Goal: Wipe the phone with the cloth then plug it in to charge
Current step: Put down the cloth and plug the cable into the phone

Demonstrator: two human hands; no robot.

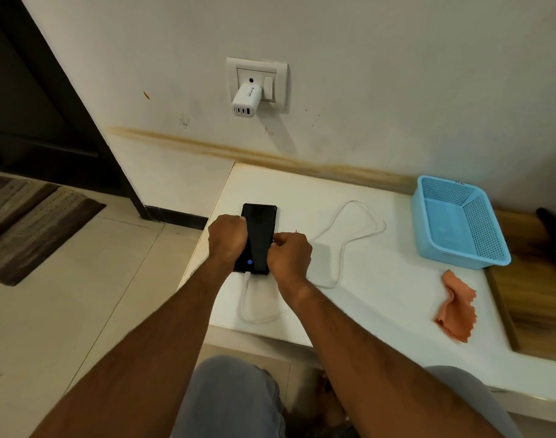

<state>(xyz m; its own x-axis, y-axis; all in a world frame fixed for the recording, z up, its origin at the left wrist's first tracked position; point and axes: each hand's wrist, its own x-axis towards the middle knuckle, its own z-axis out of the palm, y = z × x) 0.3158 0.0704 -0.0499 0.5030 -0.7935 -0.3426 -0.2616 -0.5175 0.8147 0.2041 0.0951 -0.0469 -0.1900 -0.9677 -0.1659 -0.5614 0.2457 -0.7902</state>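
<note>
A black phone (259, 229) lies flat near the left end of the white counter (381, 298), screen up with a small blue icon lit at its near end. A white cable (343, 248) is plugged into the phone's near end and loops away to the right. My left hand (227, 237) grips the phone's left edge with curled fingers. My right hand (291, 251) holds its right edge, fingers curled. An orange cloth (457, 306) lies crumpled on the counter at the right, apart from both hands. On the wall above, a white charger (245, 101) sits in the socket (257, 82).
A blue perforated basket (460, 221) stands at the counter's back right. A wooden board (536, 292) covers the far right. The counter's left edge drops to a tiled floor with a striped mat (30, 229). My knees in grey trousers are below the counter's front edge.
</note>
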